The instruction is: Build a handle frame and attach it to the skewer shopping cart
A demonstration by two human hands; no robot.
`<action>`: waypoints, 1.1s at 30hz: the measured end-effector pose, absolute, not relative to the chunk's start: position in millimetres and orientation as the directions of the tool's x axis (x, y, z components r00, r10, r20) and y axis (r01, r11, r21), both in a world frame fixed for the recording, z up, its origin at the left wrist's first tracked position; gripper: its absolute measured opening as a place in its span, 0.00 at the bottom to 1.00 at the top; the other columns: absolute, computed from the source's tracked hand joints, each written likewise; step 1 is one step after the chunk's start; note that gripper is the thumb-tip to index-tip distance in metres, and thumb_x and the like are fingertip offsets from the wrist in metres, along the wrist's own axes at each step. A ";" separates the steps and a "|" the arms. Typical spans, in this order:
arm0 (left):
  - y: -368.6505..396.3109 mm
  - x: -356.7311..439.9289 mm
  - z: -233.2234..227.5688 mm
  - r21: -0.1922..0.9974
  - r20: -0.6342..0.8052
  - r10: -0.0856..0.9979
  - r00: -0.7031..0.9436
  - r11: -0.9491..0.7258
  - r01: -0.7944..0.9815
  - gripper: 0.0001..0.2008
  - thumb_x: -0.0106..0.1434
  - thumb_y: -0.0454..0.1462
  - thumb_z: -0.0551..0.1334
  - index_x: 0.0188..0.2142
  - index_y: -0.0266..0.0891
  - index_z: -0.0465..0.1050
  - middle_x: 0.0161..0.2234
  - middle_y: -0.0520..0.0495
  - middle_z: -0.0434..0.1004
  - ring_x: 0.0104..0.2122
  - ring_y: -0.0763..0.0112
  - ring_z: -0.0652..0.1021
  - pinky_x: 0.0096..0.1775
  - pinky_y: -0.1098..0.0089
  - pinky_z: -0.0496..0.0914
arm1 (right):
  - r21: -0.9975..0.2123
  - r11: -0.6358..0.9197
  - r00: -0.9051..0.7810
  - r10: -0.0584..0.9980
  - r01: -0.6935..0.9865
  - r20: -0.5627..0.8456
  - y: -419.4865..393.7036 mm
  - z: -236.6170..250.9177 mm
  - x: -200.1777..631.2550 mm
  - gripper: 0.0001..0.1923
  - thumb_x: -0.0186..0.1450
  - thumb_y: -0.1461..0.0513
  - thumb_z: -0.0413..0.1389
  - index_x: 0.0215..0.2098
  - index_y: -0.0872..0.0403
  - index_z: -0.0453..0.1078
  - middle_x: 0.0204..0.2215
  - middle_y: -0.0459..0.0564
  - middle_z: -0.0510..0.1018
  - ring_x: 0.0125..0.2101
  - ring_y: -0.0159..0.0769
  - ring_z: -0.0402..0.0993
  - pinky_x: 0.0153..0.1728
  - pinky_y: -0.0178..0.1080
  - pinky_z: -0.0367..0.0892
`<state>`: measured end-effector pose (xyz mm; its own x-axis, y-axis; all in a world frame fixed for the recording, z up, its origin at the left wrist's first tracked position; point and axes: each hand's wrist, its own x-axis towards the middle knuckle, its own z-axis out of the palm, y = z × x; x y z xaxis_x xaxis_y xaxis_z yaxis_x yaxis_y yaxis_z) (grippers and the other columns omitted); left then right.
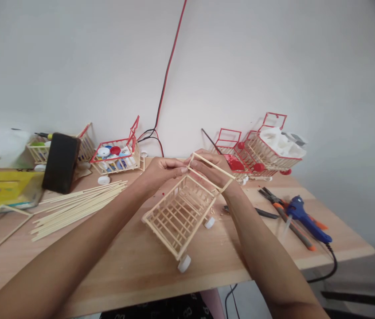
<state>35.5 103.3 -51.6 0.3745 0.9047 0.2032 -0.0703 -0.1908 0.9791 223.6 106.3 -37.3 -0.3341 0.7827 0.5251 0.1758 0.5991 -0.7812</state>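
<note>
A miniature shopping cart (161,239) built from pale wooden sticks stands tilted over the middle of the table, with white bottle-cap wheels (184,264) on its near side. My left hand (165,172) pinches the far left corner of the cart, where its rectangular stick handle (211,165) joins the basket. On the other side of that corner, my right hand (213,167) is closed around the handle, and its fingers are partly hidden behind the sticks. The fingertips of both hands almost meet there.
Loose wooden sticks (77,210) lie at left, near a black phone (61,163) and a yellow packet (1,188). Red-trimmed carts (116,155) line the wall, one with bottle caps. At right are a blue glue gun (307,221), pliers (287,217) and a black-handled tool (265,213).
</note>
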 end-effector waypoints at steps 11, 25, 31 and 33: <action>92.9 35.4 -54.3 0.975 0.221 0.927 0.303 -0.203 -0.089 0.11 0.52 0.42 0.70 0.31 0.37 0.82 0.32 0.46 0.82 0.32 0.70 0.76 0.39 0.70 0.68 | -0.775 0.593 -0.391 0.781 0.220 0.487 101.9 -30.3 230.0 0.10 0.61 0.54 0.60 0.35 0.52 0.76 0.32 0.46 0.76 0.33 0.32 0.71 0.36 0.35 0.64; 89.4 37.6 -52.9 0.971 0.237 0.918 0.319 -0.234 -0.049 0.10 0.52 0.41 0.70 0.31 0.36 0.82 0.29 0.47 0.81 0.29 0.73 0.74 0.35 0.71 0.67 | -0.813 0.558 -0.408 0.789 0.166 0.459 101.8 -33.1 228.2 0.10 0.60 0.54 0.61 0.31 0.53 0.73 0.27 0.45 0.74 0.28 0.30 0.68 0.31 0.34 0.63; 88.8 38.3 -50.4 0.973 0.225 0.910 0.348 -0.228 -0.033 0.10 0.52 0.40 0.69 0.31 0.36 0.82 0.30 0.47 0.81 0.30 0.72 0.75 0.36 0.71 0.67 | -0.825 0.548 -0.408 0.791 0.141 0.455 102.3 -34.3 229.1 0.11 0.59 0.54 0.62 0.30 0.53 0.73 0.26 0.44 0.73 0.27 0.30 0.68 0.31 0.33 0.63; 88.5 38.6 -49.6 0.973 0.228 0.906 0.357 -0.229 -0.040 0.09 0.51 0.40 0.70 0.30 0.36 0.82 0.28 0.47 0.80 0.29 0.73 0.74 0.35 0.72 0.67 | -0.830 0.543 -0.404 0.792 0.125 0.458 101.8 -34.8 228.5 0.11 0.59 0.53 0.62 0.30 0.53 0.72 0.26 0.44 0.73 0.27 0.29 0.68 0.30 0.33 0.63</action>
<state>38.6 88.5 -49.6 0.3569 0.9058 0.2283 -0.0398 -0.2294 0.9725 228.5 101.8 -34.8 -0.4040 0.7921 0.4576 0.1254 0.5435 -0.8300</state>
